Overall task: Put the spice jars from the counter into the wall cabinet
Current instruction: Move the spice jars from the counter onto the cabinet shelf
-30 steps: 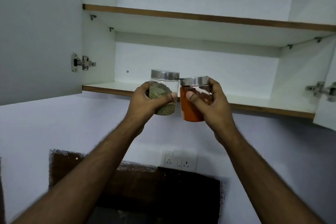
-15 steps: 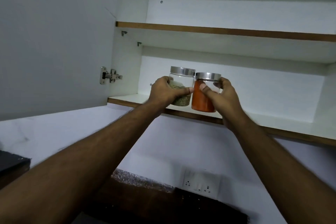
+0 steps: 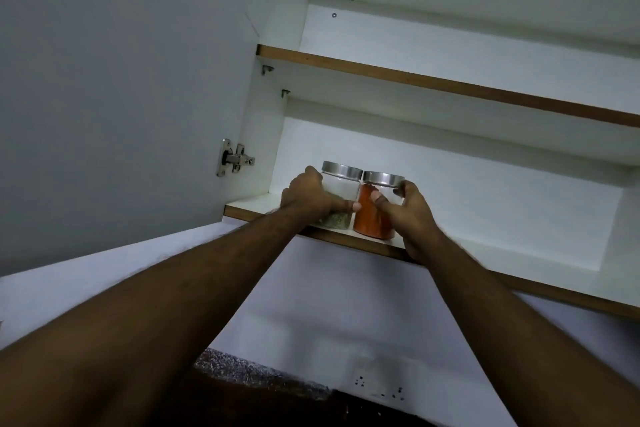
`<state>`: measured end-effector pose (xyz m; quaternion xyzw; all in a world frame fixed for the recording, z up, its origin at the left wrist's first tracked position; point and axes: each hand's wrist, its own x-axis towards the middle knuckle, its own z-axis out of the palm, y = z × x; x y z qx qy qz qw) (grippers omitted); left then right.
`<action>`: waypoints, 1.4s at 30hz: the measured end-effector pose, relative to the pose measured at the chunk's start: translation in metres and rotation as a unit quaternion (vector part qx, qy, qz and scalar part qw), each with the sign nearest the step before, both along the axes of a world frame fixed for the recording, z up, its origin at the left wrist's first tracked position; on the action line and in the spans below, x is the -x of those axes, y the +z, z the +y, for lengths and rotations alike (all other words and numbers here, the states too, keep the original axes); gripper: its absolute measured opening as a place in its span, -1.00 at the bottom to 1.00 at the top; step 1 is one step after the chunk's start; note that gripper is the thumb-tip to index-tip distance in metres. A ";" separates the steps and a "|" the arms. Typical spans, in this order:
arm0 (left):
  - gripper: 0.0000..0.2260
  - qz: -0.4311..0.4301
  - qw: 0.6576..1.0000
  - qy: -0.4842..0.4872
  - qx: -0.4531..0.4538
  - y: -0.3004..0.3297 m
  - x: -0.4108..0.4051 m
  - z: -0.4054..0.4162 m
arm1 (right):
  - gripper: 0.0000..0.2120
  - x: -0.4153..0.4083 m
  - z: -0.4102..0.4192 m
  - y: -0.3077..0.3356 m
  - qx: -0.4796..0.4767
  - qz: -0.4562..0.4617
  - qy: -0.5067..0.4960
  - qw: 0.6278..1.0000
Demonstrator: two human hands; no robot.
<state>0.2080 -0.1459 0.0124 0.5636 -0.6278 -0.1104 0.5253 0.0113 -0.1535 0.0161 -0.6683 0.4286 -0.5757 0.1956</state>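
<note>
Head view shows two spice jars upright, lids up, side by side and touching at the front edge of the cabinet's bottom shelf (image 3: pixel 450 250), near its left end. The left hand (image 3: pixel 308 198) wraps the green-spice jar (image 3: pixel 337 199); the right hand (image 3: pixel 408 215) grips the orange-spice jar (image 3: pixel 372 218). Green flakes fill the bottom of one; orange powder fills most of the other.
</note>
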 end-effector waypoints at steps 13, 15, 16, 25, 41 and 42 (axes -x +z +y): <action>0.02 0.086 0.996 0.004 -0.010 -0.007 -0.054 -0.035 | 0.01 -0.034 -0.035 -0.006 -0.119 0.158 -0.103 0.975; -0.09 0.112 0.993 0.004 0.032 -0.012 -0.064 -0.031 | -0.03 -0.033 -0.037 -0.009 -0.104 0.131 -0.107 0.980; -0.17 0.111 0.993 -0.010 0.031 -0.014 -0.067 -0.029 | -0.06 -0.032 -0.037 -0.010 -0.099 0.124 -0.103 0.982; -0.72 0.050 0.997 -0.012 0.058 -0.021 -0.057 -0.022 | -0.32 -0.033 -0.034 -0.013 -0.081 0.129 -0.082 0.985; -0.36 -0.298 0.952 -0.026 -0.057 -0.021 -0.046 -0.014 | -0.27 -0.041 -0.029 -0.015 -0.021 0.229 -0.083 0.970; -0.36 -0.304 0.950 -0.024 -0.066 -0.021 -0.045 -0.015 | -0.34 -0.042 -0.029 -0.018 0.019 0.227 -0.077 0.971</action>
